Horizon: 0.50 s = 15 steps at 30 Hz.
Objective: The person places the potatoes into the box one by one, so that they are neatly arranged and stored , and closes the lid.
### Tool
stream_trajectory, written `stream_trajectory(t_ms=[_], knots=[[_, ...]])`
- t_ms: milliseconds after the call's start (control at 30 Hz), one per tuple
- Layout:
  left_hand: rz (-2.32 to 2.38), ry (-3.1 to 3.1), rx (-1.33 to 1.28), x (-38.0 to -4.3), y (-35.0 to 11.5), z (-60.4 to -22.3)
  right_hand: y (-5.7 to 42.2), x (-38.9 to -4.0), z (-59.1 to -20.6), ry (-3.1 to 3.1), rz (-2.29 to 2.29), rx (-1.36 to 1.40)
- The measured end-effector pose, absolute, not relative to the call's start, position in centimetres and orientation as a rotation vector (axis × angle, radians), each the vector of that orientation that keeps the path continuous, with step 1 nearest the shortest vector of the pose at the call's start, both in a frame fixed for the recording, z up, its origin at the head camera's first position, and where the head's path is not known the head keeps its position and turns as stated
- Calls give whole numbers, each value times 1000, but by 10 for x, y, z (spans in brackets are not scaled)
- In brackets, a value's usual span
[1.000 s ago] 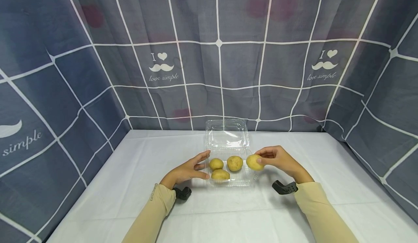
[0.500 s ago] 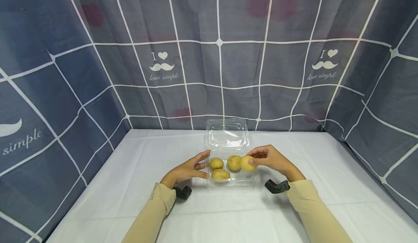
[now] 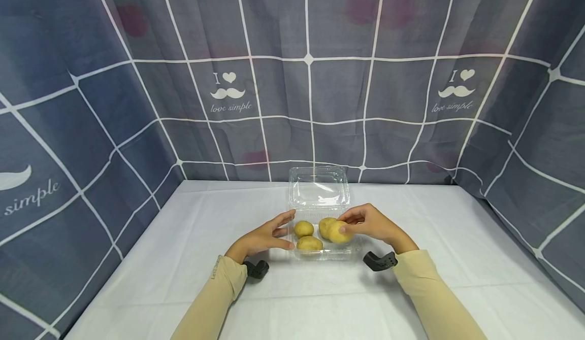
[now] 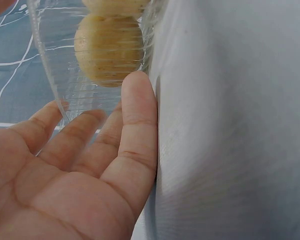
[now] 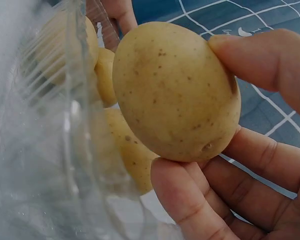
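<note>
A clear plastic clamshell box (image 3: pixel 349 251) lies with its lid (image 3: pixel 318 188) raised at the back. Two potatoes sit in its left half, a rounder one (image 3: pixel 303 229) behind a longer one (image 3: pixel 310 243); a third potato (image 3: pixel 325 224) is in the middle. Over the box's right half, my right hand (image 3: pixel 372 224) pinches another potato (image 5: pixel 175 92) between thumb and fingers. That potato partly covers the middle one in the head view. My left hand (image 3: pixel 265 237) is spread at the box's left wall, its fingertips (image 4: pixel 139 90) against the ribbed plastic.
A white cloth covers the table (image 3: pixel 192 218). Behind and at both sides hangs a dark grid-patterned curtain (image 3: pixel 274 86). Black wrist devices (image 3: pixel 380 261) sit below each hand, near the tan sleeves.
My right hand has moved left with the potato, from the box's right edge to over its inside beside the middle potato. The left hand has stayed put.
</note>
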<state>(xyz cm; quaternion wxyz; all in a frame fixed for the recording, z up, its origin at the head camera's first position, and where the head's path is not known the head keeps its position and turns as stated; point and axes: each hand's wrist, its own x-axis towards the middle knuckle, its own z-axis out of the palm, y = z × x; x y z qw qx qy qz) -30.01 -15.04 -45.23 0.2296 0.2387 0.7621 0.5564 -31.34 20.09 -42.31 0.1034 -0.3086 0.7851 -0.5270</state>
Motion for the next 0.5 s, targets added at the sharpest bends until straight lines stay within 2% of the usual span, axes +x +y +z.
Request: stream_trajectory(t_ms=[500], knots=[[1525, 2098, 654, -300, -151, -452, 192, -312, -423, 2409, -1442, -890]])
